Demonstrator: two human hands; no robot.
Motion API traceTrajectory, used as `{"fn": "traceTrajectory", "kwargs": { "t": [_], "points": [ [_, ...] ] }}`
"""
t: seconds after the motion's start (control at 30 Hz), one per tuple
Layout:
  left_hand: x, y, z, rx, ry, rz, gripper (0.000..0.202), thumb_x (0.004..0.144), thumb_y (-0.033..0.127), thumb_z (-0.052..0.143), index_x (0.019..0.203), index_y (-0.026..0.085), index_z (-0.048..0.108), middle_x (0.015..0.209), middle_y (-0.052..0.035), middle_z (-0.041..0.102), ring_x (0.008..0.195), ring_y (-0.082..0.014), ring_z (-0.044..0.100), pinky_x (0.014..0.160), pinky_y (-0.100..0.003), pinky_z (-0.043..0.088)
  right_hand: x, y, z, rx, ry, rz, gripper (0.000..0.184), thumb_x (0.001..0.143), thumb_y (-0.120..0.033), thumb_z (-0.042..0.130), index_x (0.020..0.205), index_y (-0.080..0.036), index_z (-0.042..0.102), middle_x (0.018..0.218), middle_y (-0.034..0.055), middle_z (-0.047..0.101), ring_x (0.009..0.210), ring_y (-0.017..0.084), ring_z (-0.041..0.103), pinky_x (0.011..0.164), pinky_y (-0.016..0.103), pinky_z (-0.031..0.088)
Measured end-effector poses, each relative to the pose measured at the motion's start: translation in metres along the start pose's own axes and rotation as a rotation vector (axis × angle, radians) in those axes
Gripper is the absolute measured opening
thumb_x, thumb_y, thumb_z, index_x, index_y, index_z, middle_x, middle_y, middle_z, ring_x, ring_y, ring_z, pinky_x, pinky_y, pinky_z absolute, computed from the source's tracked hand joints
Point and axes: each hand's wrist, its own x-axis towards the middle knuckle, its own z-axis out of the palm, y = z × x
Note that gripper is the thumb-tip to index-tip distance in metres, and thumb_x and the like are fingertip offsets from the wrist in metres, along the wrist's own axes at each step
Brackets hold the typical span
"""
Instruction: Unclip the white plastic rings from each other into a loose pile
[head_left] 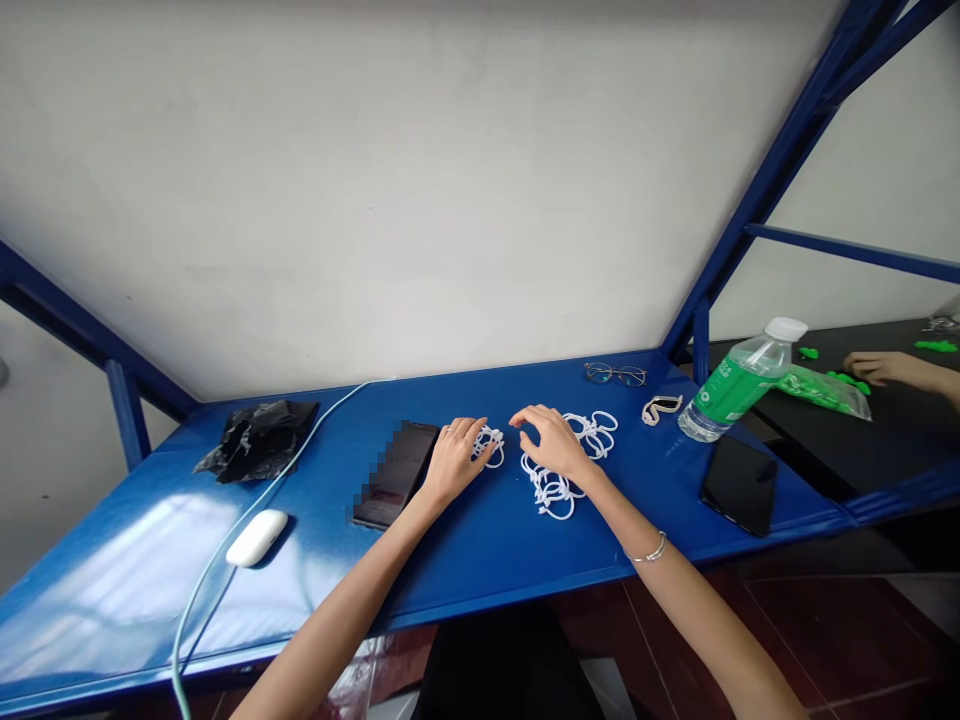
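Observation:
Several white plastic rings lie on the blue table in two groups. My left hand (456,458) rests over the smaller group (495,450), palm down, its fingers apart and partly covering the rings. Above the left edge of the larger, tangled group of rings (553,490) is my right hand (549,440); its thumb and bent fingers are apart, and nothing shows between them. Part of that group is hidden under the right hand and wrist. Just left of my left hand lies a dark, flat phone-like device (397,475), partly pixelated.
On the left are a black plastic bag (259,440), a pale cable (247,510) and a white earbud case (257,538). Glasses (615,374), a beige strap-like item (661,408), a water bottle (739,385) and a black phone (740,485) lie right. Another person's hand (881,367) touches green pieces.

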Motion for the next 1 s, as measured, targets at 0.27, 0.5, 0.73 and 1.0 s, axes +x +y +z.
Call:
{"fn": "traceTrajectory", "kwargs": {
  "t": [0.27, 0.5, 0.73, 1.0],
  "points": [
    [-0.0017, 0.0001, 0.0035, 0.009, -0.120, -0.054, 0.032, 0.094, 0.035, 0.048, 0.118, 0.017, 0.056, 0.106, -0.0111, 0.063, 0.099, -0.0265, 0.057, 0.077, -0.036, 0.046, -0.0037, 0.0012, -0.0062, -0.128, -0.297, 0.008, 0.027, 0.066, -0.002, 0.051, 0.086, -0.021, 0.057, 0.088, 0.0020, 0.064, 0.087, 0.020, 0.053, 0.084, 0.035, 0.035],
    [-0.0028, -0.0010, 0.0057, 0.011, -0.126, -0.031, 0.033, 0.095, 0.036, 0.046, 0.119, 0.016, 0.055, 0.107, -0.0115, 0.061, 0.100, -0.0269, 0.056, 0.077, -0.037, 0.045, -0.0045, 0.0033, -0.0038, -0.159, -0.356, 0.037, 0.022, 0.077, -0.002, 0.049, 0.085, -0.020, 0.058, 0.088, 0.0026, 0.064, 0.084, 0.019, 0.056, 0.083, 0.035, 0.035],
    [-0.0026, -0.0014, 0.0053, 0.027, -0.092, -0.007, 0.033, 0.096, 0.037, 0.043, 0.118, 0.015, 0.055, 0.105, -0.0120, 0.061, 0.097, -0.0261, 0.056, 0.076, -0.036, 0.045, -0.0010, 0.0071, -0.0020, -0.125, -0.275, 0.030, 0.023, 0.083, 0.000, 0.047, 0.085, -0.019, 0.061, 0.092, 0.0045, 0.065, 0.087, 0.019, 0.059, 0.082, 0.035, 0.039],
    [0.0006, 0.0029, -0.0032, -0.012, -0.039, 0.021, 0.029, 0.096, 0.033, 0.044, 0.119, 0.017, 0.054, 0.108, -0.0122, 0.060, 0.101, -0.0266, 0.056, 0.078, -0.036, 0.044, 0.0005, 0.0066, -0.0028, 0.021, -0.099, 0.041, 0.023, 0.088, -0.006, 0.045, 0.089, -0.019, 0.064, 0.093, 0.0051, 0.064, 0.081, 0.017, 0.060, 0.073, 0.029, 0.043]
  ]
}}
